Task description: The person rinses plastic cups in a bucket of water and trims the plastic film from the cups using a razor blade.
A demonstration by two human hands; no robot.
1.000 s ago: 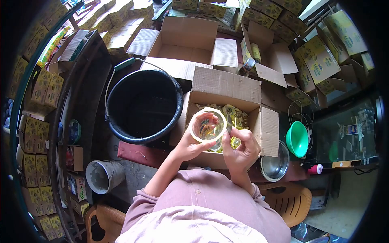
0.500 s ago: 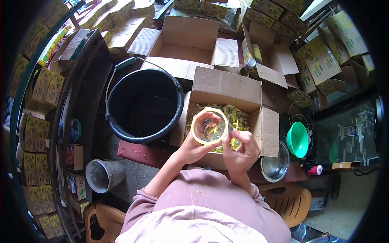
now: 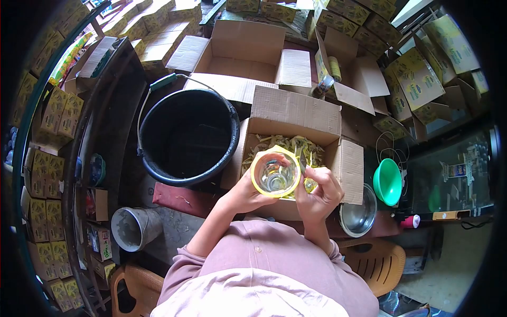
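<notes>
A clear round cup with a yellow rim [image 3: 275,172] is in my left hand [image 3: 245,194], its fingers wrapped round the side and its open mouth turned up to me. At the cup's right edge, my right hand [image 3: 320,197] pinches a small dark blade [image 3: 302,161] between thumb and fingers. A thin yellow strip shows beside the blade. Below both hands stands an open cardboard box [image 3: 297,110] holding many yellow-green scraps [image 3: 290,142].
A large black bucket [image 3: 187,138] stands left of the box, with a grey bucket [image 3: 128,229] nearer. On the right are a green bowl [image 3: 388,182] and a metal bowl [image 3: 359,215]. Another open carton [image 3: 245,50] lies beyond.
The cup has turned and tilted slightly, so its bottom shows more. My right hand and the blade have shifted a little to the right. Some yellow material has left the rim's upper left edge.
</notes>
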